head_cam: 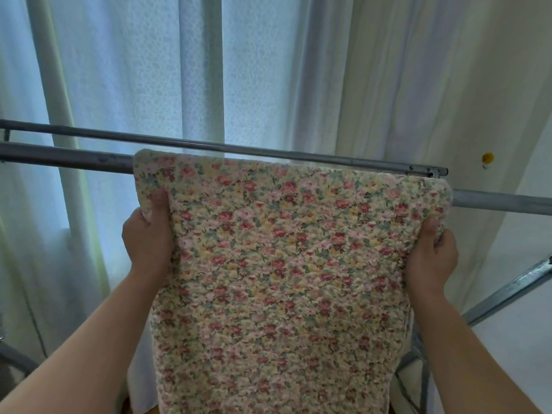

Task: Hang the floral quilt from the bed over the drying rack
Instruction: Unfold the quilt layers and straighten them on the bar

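Item: floral quilt (286, 264). Folded into a long panel of several layers, with small pink, red and yellow flowers on a cream ground. It is held upright at the drying rack (65, 158), its top fold raised level with the bars and its length hanging down out of view. The panel covers the middle of the near bar (501, 201). Whether it rests on that bar or is only held in front of it cannot be told. The thinner far bar (179, 141) shows just above the top fold.

Handling, as judged: soft, thick and limp, moderately heavy for its bulk, not slippery, not fragile. It should sag wherever it is unsupported and drape readily over a bar. The best hold is at the two upper side edges, where the folded layers can be clamped together so none slides free.

Left hand (148, 237): grips the upper left edge, thumb pressed flat on the printed face, fingers (140, 215) curled behind the fold.

Right hand (431, 255): grips the upper right edge in the same way, thumb on the face and the rest wrapped round the edge and mostly hidden. Both forearms reach upward.

Surroundings: pale curtain (125, 70) in long folds behind the rack, lit from behind. Cream wall to the right bearing a small yellow mark (487, 158). A slanted metal brace (507, 291) of the rack at lower right.
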The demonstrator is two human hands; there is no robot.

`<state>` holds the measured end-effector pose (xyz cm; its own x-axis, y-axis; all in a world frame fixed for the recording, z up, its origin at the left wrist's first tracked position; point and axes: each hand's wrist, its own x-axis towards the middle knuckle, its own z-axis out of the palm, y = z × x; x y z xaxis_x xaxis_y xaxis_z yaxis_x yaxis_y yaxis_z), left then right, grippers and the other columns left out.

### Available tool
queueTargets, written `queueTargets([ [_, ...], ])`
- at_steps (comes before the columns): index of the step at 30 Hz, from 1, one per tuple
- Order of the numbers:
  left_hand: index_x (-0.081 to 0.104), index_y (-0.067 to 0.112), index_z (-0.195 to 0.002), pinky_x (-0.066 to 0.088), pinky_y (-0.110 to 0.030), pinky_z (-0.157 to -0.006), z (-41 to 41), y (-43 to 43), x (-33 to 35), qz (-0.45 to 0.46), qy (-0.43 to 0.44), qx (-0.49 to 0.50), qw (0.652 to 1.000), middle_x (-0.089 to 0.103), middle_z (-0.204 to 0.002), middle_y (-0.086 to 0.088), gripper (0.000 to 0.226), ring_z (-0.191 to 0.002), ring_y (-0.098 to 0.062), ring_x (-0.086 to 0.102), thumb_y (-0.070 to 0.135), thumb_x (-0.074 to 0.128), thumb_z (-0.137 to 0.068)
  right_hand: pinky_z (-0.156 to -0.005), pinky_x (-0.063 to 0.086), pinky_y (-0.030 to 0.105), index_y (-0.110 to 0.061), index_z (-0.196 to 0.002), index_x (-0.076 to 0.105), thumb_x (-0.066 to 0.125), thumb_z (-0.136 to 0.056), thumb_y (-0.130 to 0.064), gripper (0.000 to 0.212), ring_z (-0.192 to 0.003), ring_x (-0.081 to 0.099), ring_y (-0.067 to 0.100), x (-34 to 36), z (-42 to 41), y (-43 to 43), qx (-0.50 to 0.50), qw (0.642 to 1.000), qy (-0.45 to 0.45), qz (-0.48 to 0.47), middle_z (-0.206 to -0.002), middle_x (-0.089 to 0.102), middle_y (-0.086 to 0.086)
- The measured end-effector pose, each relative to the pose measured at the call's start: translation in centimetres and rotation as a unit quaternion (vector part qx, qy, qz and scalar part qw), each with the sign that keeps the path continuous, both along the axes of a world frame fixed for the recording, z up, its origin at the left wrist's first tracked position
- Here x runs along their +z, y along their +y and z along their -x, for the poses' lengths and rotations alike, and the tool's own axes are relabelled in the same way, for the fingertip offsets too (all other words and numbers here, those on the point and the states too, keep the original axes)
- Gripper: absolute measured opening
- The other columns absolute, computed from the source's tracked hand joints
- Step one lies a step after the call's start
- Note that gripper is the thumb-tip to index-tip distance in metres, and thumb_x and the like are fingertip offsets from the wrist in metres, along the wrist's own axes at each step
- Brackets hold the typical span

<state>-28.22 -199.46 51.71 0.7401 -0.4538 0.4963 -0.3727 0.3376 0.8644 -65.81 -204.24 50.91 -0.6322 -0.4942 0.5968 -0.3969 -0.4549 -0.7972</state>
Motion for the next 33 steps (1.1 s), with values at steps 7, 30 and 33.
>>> queueTargets([
  [7, 0.051, 0.009, -0.067, 0.033, -0.026, -0.048, -0.1, -0.4, -3.5, -0.023, -0.014, 0.002, 1.0, 0.051, -0.062, 0.003, 0.058, -0.057, -0.008, 0.046, 0.064, 0.039, -0.083, -0.053, 0.027, 0.033, -0.011, -0.072, 0.036, 0.032, -0.094, -0.051, 0.046, -0.057, 0.036, 0.017, -2.5, 0.7, -0.1, -0.002, 0.998, 0.051, -0.042, -0.062, 0.036, 0.001],
  [30, 0.053, 0.019, -0.087, 0.043, -0.042, -0.084, 0.5, -0.1, 1.2, -0.008, 0.045, -0.026, 0.999, 0.059, -0.09, -0.003, 0.07, -0.09, -0.026, 0.054, 0.083, 0.03, -0.068, -0.056, 0.031, 0.026, -0.014, -0.089, 0.041, 0.036, -0.092, -0.047, 0.033, -0.072, 0.043, 0.01, 0.2, -0.7, 0.7, 0.032, 0.999, 0.009, 0.032, -0.077, 0.046, -0.002],
  [33, 0.054, 0.015, -0.079, 0.046, -0.046, -0.085, 0.9, -0.6, 2.7, -0.017, 0.041, 0.002, 0.999, 0.062, -0.092, -0.012, 0.07, -0.09, -0.032, 0.057, 0.08, 0.031, -0.072, -0.054, 0.024, 0.028, -0.014, -0.082, 0.044, 0.04, -0.094, -0.039, 0.029, -0.072, 0.045, 0.016, 1.3, -0.7, -0.4, 0.009, 0.999, -0.04, 0.022, -0.07, 0.044, -0.009],
])
